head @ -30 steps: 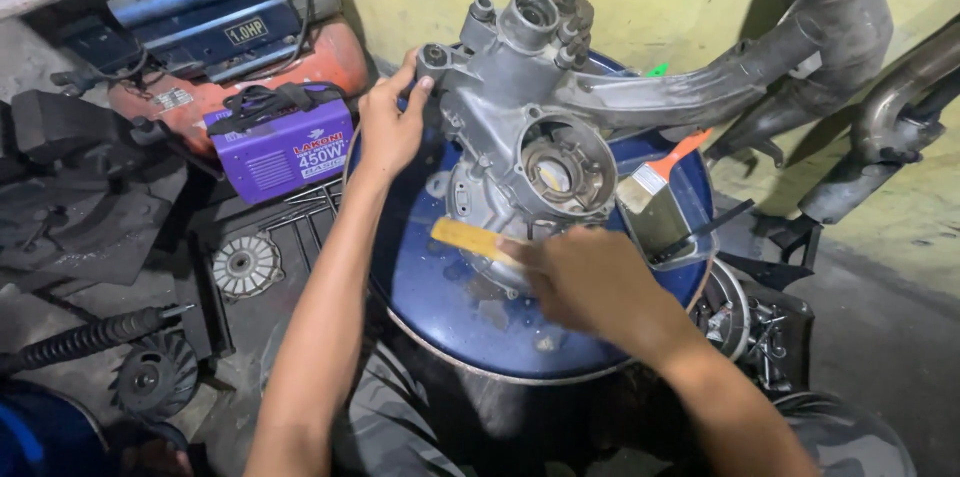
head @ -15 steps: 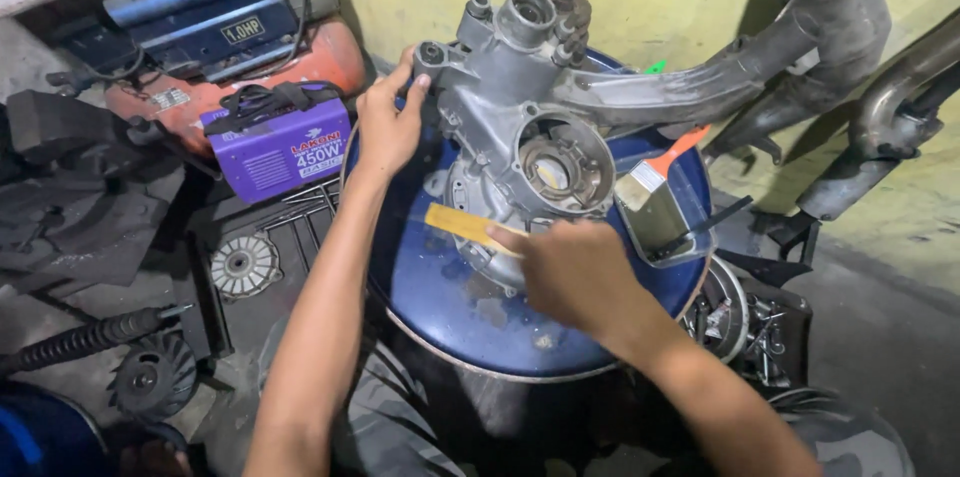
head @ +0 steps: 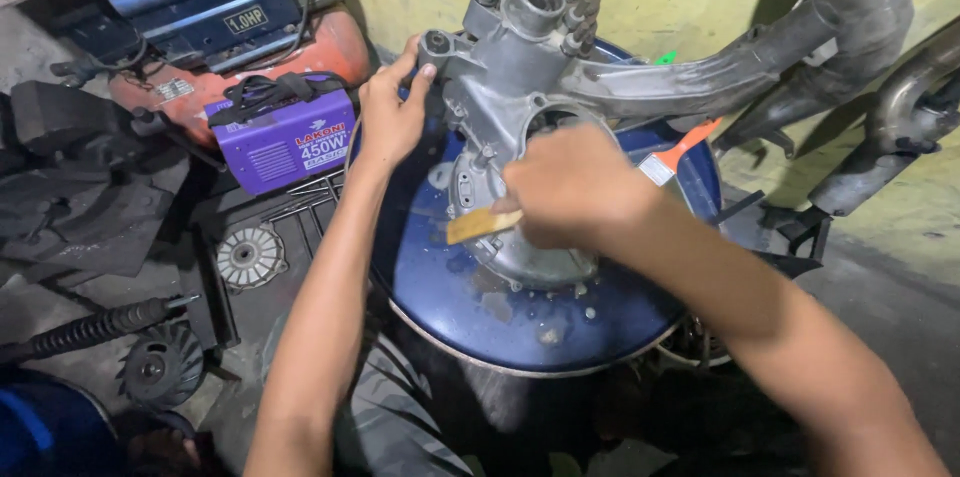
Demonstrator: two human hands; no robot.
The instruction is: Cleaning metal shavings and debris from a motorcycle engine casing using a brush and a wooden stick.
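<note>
A grey metal engine casing (head: 520, 57) stands on the lid of a blue drum (head: 450, 297). My left hand (head: 388, 117) grips the casing's left lug and steadies it. My right hand (head: 570, 187) is closed on a brush with a pale wooden handle (head: 482, 225); the handle sticks out to the left and the bristles are hidden under the hand, against the casing's round opening. Pale flecks lie on the drum lid below the casing.
A purple box-shaped machine (head: 285, 142) and an orange-and-blue compressor (head: 220, 27) sit at the left. A finned wheel (head: 250, 255), a black fan (head: 160, 367) and a spring shock (head: 90, 329) lie on the floor. Exhaust pipes (head: 850, 47) lean against the yellow wall. An orange-handled tool (head: 680, 155) rests on the drum.
My right hand with the brush has moved up over the casing's round opening, covering it. My left hand has stayed on the lug.
</note>
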